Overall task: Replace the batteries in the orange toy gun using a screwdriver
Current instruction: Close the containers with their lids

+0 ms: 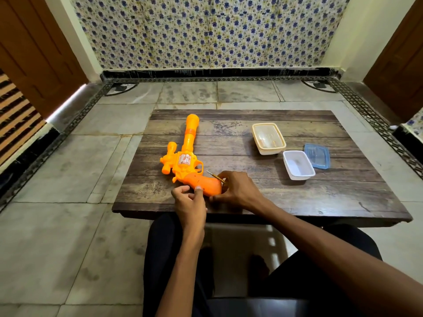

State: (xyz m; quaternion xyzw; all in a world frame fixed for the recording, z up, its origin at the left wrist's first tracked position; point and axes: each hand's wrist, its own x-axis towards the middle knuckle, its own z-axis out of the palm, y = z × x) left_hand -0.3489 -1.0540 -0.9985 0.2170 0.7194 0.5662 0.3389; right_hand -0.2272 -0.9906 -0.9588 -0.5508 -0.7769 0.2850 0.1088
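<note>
The orange toy gun (185, 161) lies flat on the dark plank worktop (320, 193), left of centre. Its long tubular barrel points away from the person and its rounded grip lies at the near edge, between both hands. It is glossy moulded plastic with a flared muzzle, a knobbly scope-like piece on its left side and a pale printed sticker on the body.

The left hand (190, 201) rests at the grip's near side. One digit presses on top of the grip, and the other fingers are curled in beside it, seemingly steadying it. The right hand (237, 191) pinches a slim screwdriver (216, 176) in bent fingers. Its thin metal shaft slants toward the trigger guard, just above the grip.

To the right stand a cream rectangular container with a clear lid (269, 138) and an open white tub (297, 165). A translucent blue lid (317, 155) lies just beside the tub. The worktop's wood is worn and grainy, and the floor below it is pale stone tile.
</note>
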